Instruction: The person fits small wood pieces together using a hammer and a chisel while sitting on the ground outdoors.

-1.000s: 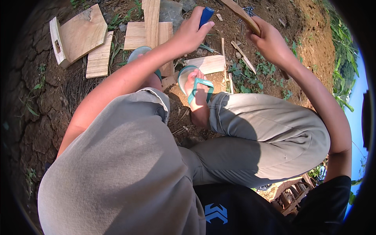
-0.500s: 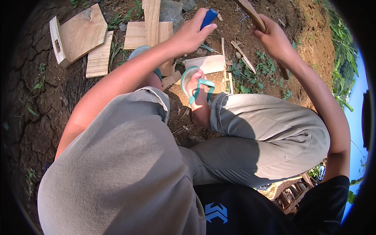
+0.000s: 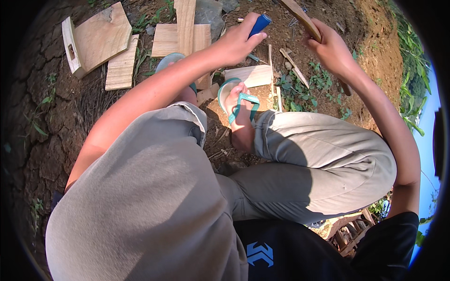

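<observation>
My left hand (image 3: 238, 43) is closed around a tool with a blue handle (image 3: 260, 25), its thumb lying along the handle's near side. Whatever blade or tip the tool has is hidden by the hand. My right hand (image 3: 332, 50), raised to the right, grips a long brown wooden handle (image 3: 302, 16). That handle's upper end leaves the picture at the top, so its head is out of sight; the lower end shows below the wrist. A flat pale wooden board (image 3: 252, 76) lies on the ground below the left hand, by my right foot in a teal flip-flop (image 3: 253, 99).
Crossed wooden boards (image 3: 185, 37) lie beyond my left forearm. Further left are a slotted wooden piece (image 3: 101, 35) and a smaller board (image 3: 121, 65). A grey rock (image 3: 209, 16) sits at the top. Wood slivers (image 3: 294, 68) and weeds (image 3: 300, 96) lie on the dirt at right.
My left hand has shifted slightly right and nearer with the blue-handled tool, which leans more to the right. The right hand is almost unchanged. The whole view has shifted a little.
</observation>
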`<state>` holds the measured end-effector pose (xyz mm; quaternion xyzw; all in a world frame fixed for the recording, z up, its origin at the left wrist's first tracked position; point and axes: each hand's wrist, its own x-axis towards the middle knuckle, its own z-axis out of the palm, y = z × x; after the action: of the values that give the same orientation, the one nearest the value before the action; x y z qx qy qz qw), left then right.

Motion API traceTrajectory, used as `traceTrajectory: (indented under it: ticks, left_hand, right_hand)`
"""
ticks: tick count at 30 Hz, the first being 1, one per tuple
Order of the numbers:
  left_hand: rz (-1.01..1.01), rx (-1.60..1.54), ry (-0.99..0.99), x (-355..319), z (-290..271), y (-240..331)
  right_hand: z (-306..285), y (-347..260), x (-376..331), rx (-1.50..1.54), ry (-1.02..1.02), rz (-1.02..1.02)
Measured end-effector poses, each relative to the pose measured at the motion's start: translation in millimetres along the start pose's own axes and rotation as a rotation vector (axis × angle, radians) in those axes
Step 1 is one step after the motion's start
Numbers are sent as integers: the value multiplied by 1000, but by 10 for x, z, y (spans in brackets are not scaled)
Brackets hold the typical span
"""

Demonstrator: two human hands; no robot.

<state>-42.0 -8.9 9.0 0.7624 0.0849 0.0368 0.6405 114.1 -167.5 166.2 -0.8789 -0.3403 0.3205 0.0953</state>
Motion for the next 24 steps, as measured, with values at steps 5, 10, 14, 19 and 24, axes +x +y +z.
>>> traceTrajectory:
  ticks: [5, 10, 14, 19, 24]
  left_hand:
    - [8, 52, 84, 28, -52, -63]
    - [2, 57, 123, 50, -80, -168]
    - [-34, 32, 132, 47, -122, -224]
    - [-48, 55, 32, -252, 13, -281]
    - [36, -8, -21, -234, 17, -135]
  right_hand:
    - [36, 52, -24, 16, -33, -24]
    - [60, -38, -66, -3, -15, -4]
    - [94, -76, -67, -69, -34, -20]
    - [91, -42, -34, -36, 68, -13]
    - [16, -71, -23, -110, 87, -52]
